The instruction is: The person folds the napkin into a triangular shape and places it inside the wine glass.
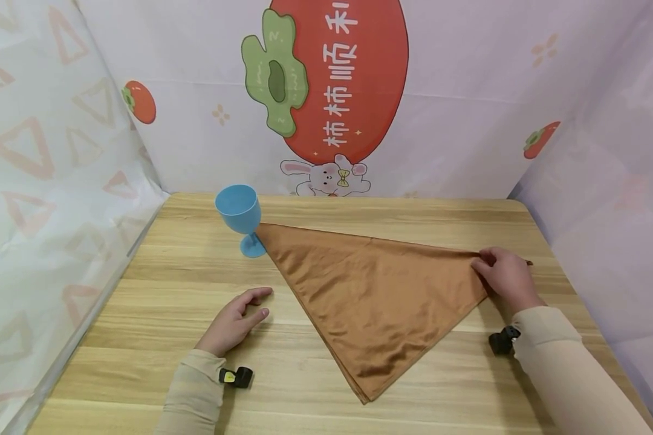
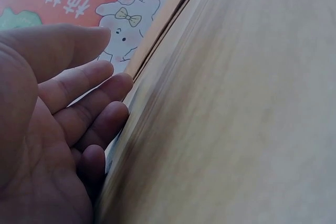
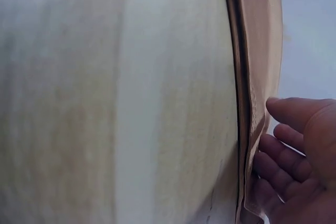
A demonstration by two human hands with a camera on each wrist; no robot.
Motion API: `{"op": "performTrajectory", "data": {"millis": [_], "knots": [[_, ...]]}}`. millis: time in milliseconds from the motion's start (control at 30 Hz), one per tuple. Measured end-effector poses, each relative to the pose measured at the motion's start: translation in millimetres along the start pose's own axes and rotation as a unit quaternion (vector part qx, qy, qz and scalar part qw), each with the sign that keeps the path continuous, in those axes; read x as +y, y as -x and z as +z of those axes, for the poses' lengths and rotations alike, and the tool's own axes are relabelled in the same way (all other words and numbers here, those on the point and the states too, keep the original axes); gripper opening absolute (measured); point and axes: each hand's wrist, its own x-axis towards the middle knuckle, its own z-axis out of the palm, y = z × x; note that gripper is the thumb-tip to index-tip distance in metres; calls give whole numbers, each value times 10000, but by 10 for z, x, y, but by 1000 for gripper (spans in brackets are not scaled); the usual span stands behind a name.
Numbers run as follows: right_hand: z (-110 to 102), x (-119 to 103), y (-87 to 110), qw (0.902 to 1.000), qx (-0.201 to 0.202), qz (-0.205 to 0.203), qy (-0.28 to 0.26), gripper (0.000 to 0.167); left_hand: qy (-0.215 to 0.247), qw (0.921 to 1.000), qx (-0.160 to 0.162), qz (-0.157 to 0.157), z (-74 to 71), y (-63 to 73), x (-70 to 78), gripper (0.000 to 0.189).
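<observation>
A brown satin-like cloth (image 1: 381,284) lies folded in a triangle on the wooden table, one corner pointing to the near edge. My right hand (image 1: 507,275) rests at its right corner, the thumb and fingertips touching the fabric and set apart from each other. In the right wrist view, the right hand (image 3: 299,156) has loosely bent fingers along the layered cloth (image 3: 257,77). My left hand (image 1: 234,323) lies left of the cloth, fingers relaxed and holding nothing. A blue goblet (image 1: 239,208) stands upright by the cloth's far left corner, its base beside the fabric.
The wooden table (image 1: 158,284) has a printed backdrop (image 1: 457,121) at its far edge. White patterned sheeting (image 1: 38,151) hangs along the left side, and more sheeting (image 1: 620,181) along the right. Each wrist carries a small black camera.
</observation>
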Motion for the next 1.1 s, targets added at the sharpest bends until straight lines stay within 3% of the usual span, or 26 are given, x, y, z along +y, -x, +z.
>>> {"op": "performTrajectory", "data": {"millis": [333,1100], "knots": [[-35,-20,-5,9992,-369,16,-165,49,-71,10000,5,7,-28,-13,-29,42],[28,-85,-60,9989,-470,-21,-89,38,61,10000,15,-26,-14,-10,-37,42]]}}
